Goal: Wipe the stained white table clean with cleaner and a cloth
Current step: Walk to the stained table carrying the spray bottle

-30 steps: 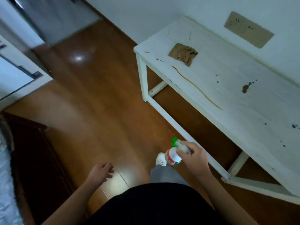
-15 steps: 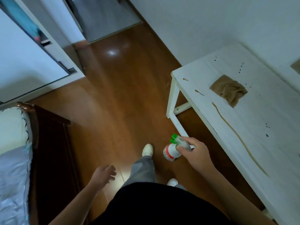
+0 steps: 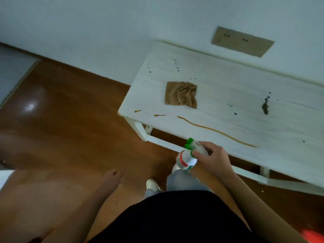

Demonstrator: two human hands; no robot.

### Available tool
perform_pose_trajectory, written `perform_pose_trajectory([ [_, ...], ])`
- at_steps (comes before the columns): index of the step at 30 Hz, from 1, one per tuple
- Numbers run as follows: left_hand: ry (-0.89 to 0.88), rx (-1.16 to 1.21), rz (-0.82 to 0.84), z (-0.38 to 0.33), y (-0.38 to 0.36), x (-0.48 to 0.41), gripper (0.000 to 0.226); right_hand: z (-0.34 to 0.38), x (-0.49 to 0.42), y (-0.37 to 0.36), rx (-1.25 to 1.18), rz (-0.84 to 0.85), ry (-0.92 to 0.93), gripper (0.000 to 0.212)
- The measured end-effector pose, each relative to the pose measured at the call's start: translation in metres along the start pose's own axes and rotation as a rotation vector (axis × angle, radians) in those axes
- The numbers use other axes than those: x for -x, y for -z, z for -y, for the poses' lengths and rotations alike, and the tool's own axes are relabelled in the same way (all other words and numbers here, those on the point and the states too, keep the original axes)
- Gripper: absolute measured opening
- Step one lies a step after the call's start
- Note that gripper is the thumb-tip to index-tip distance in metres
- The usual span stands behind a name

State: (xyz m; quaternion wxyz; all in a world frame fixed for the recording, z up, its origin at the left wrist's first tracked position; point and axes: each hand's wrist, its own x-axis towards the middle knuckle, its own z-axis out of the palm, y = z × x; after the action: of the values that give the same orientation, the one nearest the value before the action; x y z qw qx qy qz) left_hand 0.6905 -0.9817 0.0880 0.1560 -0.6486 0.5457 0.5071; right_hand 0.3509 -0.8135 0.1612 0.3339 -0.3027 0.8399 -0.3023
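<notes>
The white table (image 3: pixel 219 85) stands against the wall, marked with a long brown streak (image 3: pixel 215 131), a brown blotch (image 3: pixel 265 108) and dark specks. A crumpled tan cloth (image 3: pixel 181 94) lies on its left part. My right hand (image 3: pixel 213 159) is shut on a white spray bottle of cleaner (image 3: pixel 188 156) with a green nozzle and red band, held just below the table's front edge. My left hand (image 3: pixel 110 179) hangs lower left over the floor, blurred, holding nothing, its fingers loosely curled.
Glossy brown wooden floor (image 3: pixel 70 128) spreads to the left. A tan socket plate (image 3: pixel 242 42) sits on the wall above the table. My legs and white shoes (image 3: pixel 152 185) are below, close to the table's front rail (image 3: pixel 164 142).
The view has swung right and closer, so the table's left end now lies straight ahead. The bottle stays in my right hand, now nearer the front edge. My left hand stays low.
</notes>
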Motion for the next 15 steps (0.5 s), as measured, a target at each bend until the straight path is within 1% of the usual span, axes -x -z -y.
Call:
perform_pose_trajectory([
  [2,-0.068,-0.068,0.013,-0.035,0.008,-0.017,0.031,-0.003,-0.012,0.009,-0.011,-0.038,-0.013,0.04],
  [7,-0.213,-0.19,-0.004,-0.101,0.019,-0.037,0.036,0.012,-0.055,0.021,-0.074,-0.087,0.007,0.036],
  [11,-0.312,-0.244,-0.02,-0.139,0.032,-0.036,0.032,0.04,-0.09,0.026,-0.166,-0.039,0.044,0.025],
  [15,-0.379,-0.226,-0.071,-0.177,0.044,-0.041,0.029,0.07,-0.116,0.033,-0.269,-0.014,0.118,0.021],
])
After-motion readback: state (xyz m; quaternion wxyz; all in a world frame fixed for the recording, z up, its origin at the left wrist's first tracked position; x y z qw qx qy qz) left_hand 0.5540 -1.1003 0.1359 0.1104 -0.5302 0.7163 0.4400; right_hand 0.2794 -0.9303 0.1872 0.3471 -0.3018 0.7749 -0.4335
